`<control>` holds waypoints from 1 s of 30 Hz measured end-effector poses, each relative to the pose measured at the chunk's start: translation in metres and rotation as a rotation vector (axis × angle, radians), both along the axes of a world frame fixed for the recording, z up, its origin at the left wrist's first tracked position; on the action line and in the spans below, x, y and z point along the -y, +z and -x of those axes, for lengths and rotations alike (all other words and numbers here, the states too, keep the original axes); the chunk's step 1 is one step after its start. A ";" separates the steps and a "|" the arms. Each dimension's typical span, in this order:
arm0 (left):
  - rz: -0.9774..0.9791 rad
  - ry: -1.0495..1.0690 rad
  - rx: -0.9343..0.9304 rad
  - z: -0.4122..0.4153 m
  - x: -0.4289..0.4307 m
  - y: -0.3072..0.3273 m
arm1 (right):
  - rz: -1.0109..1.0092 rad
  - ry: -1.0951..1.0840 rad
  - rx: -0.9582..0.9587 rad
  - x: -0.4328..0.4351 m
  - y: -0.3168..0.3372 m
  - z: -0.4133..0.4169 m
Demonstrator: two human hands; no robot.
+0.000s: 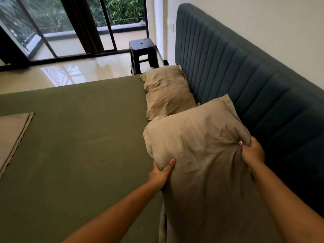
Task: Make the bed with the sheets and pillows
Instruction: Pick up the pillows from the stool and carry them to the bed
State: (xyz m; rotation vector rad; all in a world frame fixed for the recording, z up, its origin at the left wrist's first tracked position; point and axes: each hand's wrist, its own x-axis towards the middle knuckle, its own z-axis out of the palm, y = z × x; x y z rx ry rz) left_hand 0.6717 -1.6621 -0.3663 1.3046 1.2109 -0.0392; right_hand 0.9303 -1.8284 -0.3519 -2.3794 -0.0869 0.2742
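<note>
Head view: near pillow (198, 137) is held above the green sheet (78, 137) by the headboard (245, 85), left hand (160, 174) and right hand (252, 153) each pinching a side. Best lowered flat, in line with far pillow (168, 92).

Both hands hold near pillow (198, 137) by its lower part: left hand (160, 174) grips left side, thumb on top; right hand (252, 151) pinches bunched fabric at right side. Pillow's far corner touches headboard (245, 81). Far pillow (168, 92) lies flat on bed's far corner, against headboard, just beyond near pillow. Green sheet (78, 128) covers bed, smooth. Folded beige sheet (12, 134) at bed's left edge. Dark stool (142, 53) on floor past bed, near glass door (52, 23).
</note>
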 end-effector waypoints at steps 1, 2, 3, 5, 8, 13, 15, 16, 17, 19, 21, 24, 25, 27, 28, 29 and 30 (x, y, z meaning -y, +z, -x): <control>-0.067 -0.014 -0.044 -0.008 -0.003 -0.005 | 0.039 0.019 0.011 0.002 -0.010 -0.006; -0.161 -0.050 -0.110 -0.016 -0.006 -0.012 | 0.109 0.047 0.029 0.004 -0.020 -0.011; -0.258 -0.121 -0.190 -0.024 -0.008 -0.021 | 0.201 0.090 0.035 0.009 -0.035 -0.015; -0.389 -0.345 -0.327 -0.037 -0.010 -0.040 | 0.389 0.240 -0.018 0.017 -0.065 -0.010; -0.422 -0.707 -0.470 -0.050 0.002 -0.075 | 0.592 0.614 -0.222 0.022 -0.113 0.020; -0.207 -0.904 -0.532 -0.048 0.051 -0.133 | 0.755 0.730 -0.365 0.037 -0.155 0.074; -0.126 -0.903 -0.518 -0.046 0.066 -0.145 | 0.753 0.730 -0.366 0.042 -0.159 0.074; -0.111 -0.903 -0.509 -0.045 0.072 -0.150 | 0.749 0.739 -0.362 0.044 -0.159 0.071; -0.107 -0.898 -0.502 -0.044 0.076 -0.155 | 0.750 0.750 -0.365 0.045 -0.157 0.067; -0.121 -0.894 -0.488 -0.043 0.079 -0.161 | 0.764 0.767 -0.372 0.046 -0.155 0.061; -0.121 -0.882 -0.465 -0.048 0.079 -0.159 | 0.770 0.759 -0.363 0.044 -0.155 0.056; -0.034 -0.893 -0.439 -0.058 0.085 -0.153 | 0.734 0.722 -0.316 0.033 -0.155 0.054; 0.001 -0.916 -0.436 -0.063 0.089 -0.150 | 0.716 0.719 -0.288 0.029 -0.153 0.054; 0.077 -0.942 -0.419 -0.069 0.099 -0.145 | 0.685 0.731 -0.255 0.021 -0.151 0.055; 0.113 -0.933 -0.413 -0.071 0.101 -0.143 | 0.673 0.741 -0.261 0.018 -0.150 0.057; 0.168 -0.911 -0.408 -0.073 0.102 -0.140 | 0.681 0.755 -0.267 0.018 -0.149 0.060; 0.230 -0.866 -0.402 -0.074 0.100 -0.138 | 0.696 0.773 -0.268 0.019 -0.149 0.064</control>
